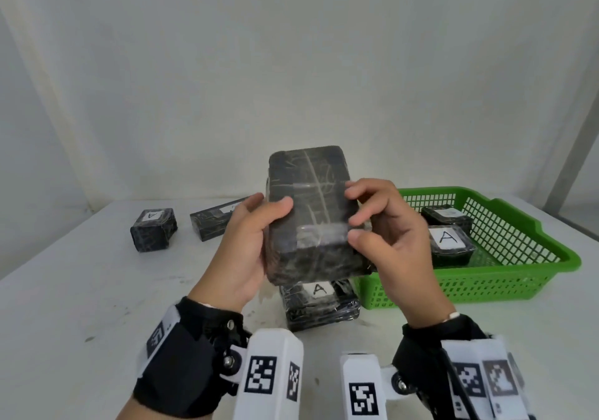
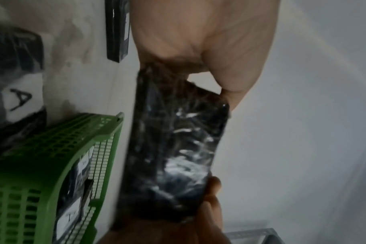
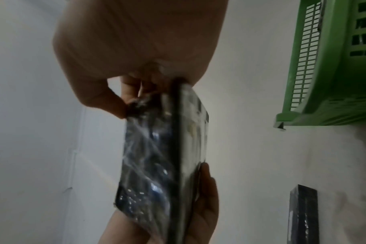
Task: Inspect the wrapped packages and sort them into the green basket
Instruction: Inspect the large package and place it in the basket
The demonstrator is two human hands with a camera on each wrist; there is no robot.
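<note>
Holding a black, plastic-wrapped package (image 1: 312, 215) up in the air between them, the left hand (image 1: 246, 247) and the right hand (image 1: 389, 241) grip its two long sides above the near middle of the white table (image 1: 81, 290); thumbs lie on the crinkled, glossy face, which is crossed by strips of clear tape. Directly under it a second wrapped block (image 1: 321, 303) rests on the table with a white paper label marked "A". Toward the far left edge sit a stubby cube-like package (image 1: 153, 230), labelled too, and a long slim one (image 1: 210, 222). The green basket (image 1: 518, 277), latticed plastic, stands by the right edge and holds two labelled packages (image 1: 449, 241).

From the left wrist, the held package (image 2: 171, 148) shows as a shiny, wrinkled slab, that hand's palm (image 2: 209, 41) at one end and fingers (image 2: 211, 198) of the other curled round the far end. The basket's mesh wall (image 2: 52, 148) is close beside it.

From the right wrist, the slab (image 3: 163, 165) appears edge-on, thin and film-covered, pinched by the right hand (image 3: 136, 49), with the left palm (image 3: 203, 206) cupped beneath.
</note>
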